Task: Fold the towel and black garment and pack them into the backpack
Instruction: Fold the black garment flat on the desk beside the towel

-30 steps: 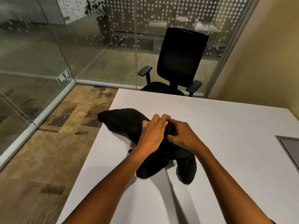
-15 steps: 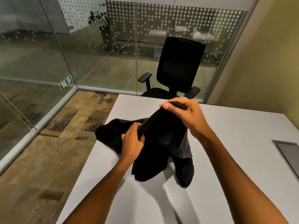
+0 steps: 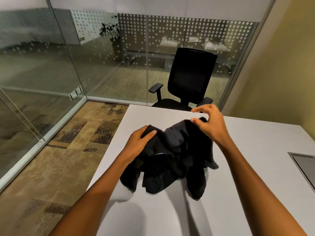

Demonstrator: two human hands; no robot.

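Got both hands on the black garment (image 3: 172, 155) rn. My left hand (image 3: 139, 143) grips one bunched-up edge of it, thumb lying across the top of the fabric w/ the other fingers curled underneath. My right hand (image 3: 208, 124) pinches the far top edge btwn thumb and a lower finger or two, and the index finger sticks out loose above the cloth, not touching it. Can't tell exactly which fingers do the pinching bc the fabric hides part of them.

The garment is held up off the table (image 3: 255, 167) at the top and hangs down crumpled btwn my hands, all folds and lumps, def not flat. A thin pale line shows in the middle of it, prob a seam or label, too small to say. The lower bits droop toward the tabletop, one flap on the left, a longer one on the right. Whether they touch the surface idk, there's a shadow right under them.

Table is plain white/grey, and I'm near its left edge. Off on the right side there's a grey recessed panel (image 3: 305, 166) set into the top. Past the far edge sits a black office chair (image 3: 189, 79), pushed close to the table. Behind it glass walls (image 3: 105, 65) w/ a white dot pattern, a potted plant (image 3: 111, 31) on the other side of the glass. Patchy brown carpet (image 3: 68, 150) on the floor to my left.
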